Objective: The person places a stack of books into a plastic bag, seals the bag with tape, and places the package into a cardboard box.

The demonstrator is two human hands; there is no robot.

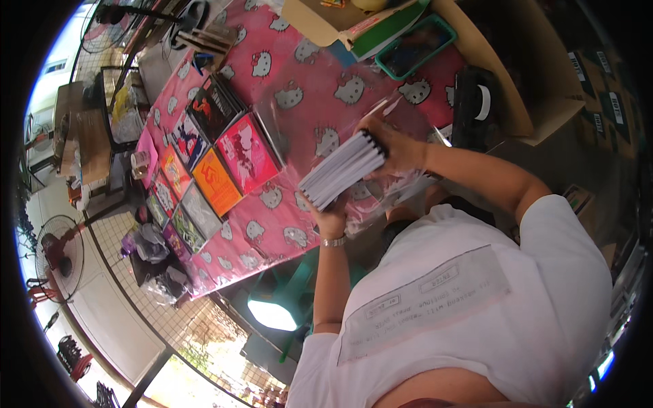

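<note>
Between my two hands is a stack of ring-bound notebooks point(343, 170), tilted, with white page edges facing up and black bindings at the upper right end. My left hand point(330, 221), with a metal watch on its wrist, grips the lower left end. My right hand point(401, 149) is wrapped around the bound end. Clear plastic point(388, 197) lies around and under the stack, partly hidden by it. To the left, piles of colourful square-looking notebooks stand in rows, including a pink one point(246, 153), an orange one point(218, 182) and a black one point(212, 109).
A pink cat-print cloth point(292, 68) covers the table. At its far side are an open carton point(320, 20) and a phone in a teal case point(416, 46). A black object with a white band point(473, 105) stands by a large cardboard box point(493, 61). Plastic bags point(153, 248) hang beyond the left edge.
</note>
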